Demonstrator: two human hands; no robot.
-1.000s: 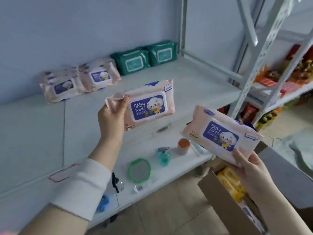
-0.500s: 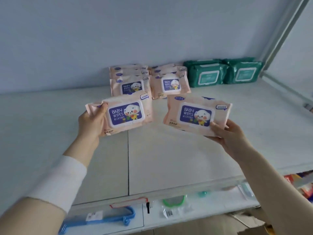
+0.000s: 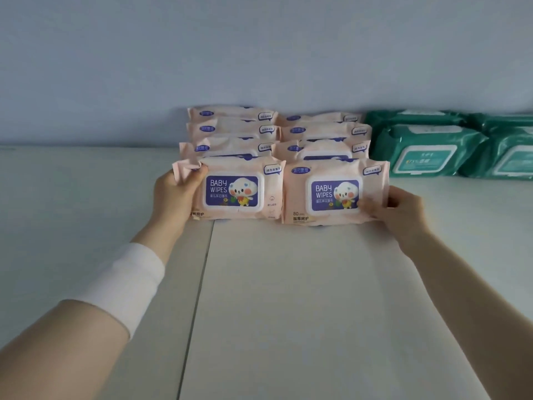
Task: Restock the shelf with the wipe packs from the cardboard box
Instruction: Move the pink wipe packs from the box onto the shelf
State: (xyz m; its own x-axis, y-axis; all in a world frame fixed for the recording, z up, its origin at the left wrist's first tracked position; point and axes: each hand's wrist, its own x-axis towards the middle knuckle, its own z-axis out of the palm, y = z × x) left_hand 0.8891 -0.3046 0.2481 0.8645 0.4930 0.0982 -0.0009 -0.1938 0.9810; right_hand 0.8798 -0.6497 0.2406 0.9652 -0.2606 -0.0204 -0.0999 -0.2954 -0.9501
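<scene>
A pale blue wall (image 3: 259,53) fills the upper part of the view. Below it, a wide white shelf (image 3: 288,298) runs from the camera to the wall, with a thin seam (image 3: 202,284) running front to back.

Against the wall stand two columns of pink baby-wipe packs (image 3: 233,129), each three deep, labels facing the camera. Just beside them on the right are dark green wipe packs (image 3: 424,151). The cardboard box is out of view.

In front of the pink columns, two more pink packs are held upright side by side. The left pack (image 3: 239,192) and the right pack (image 3: 331,192) meet, or nearly meet, at their inner ends. Each pack's long axis runs left to right, parallel to the wall. Their bottom edges sit at shelf level, but firm contact cannot be confirmed.

Both arms reach forward, and the left forearm has a white cuff (image 3: 124,284). The left hand (image 3: 173,194) grips the outer, left end of its pack, with the fingers (image 3: 199,171) pinching the crimped seal. The right hand (image 3: 401,209) grips the outer, right end of its pack, its thumb across the front and the other fingers hidden behind.

Each pack lies inward from its own hand and directly in front of a stocked column. The next move is probably a short push straight back and a release, each hand serving its own column.
</scene>
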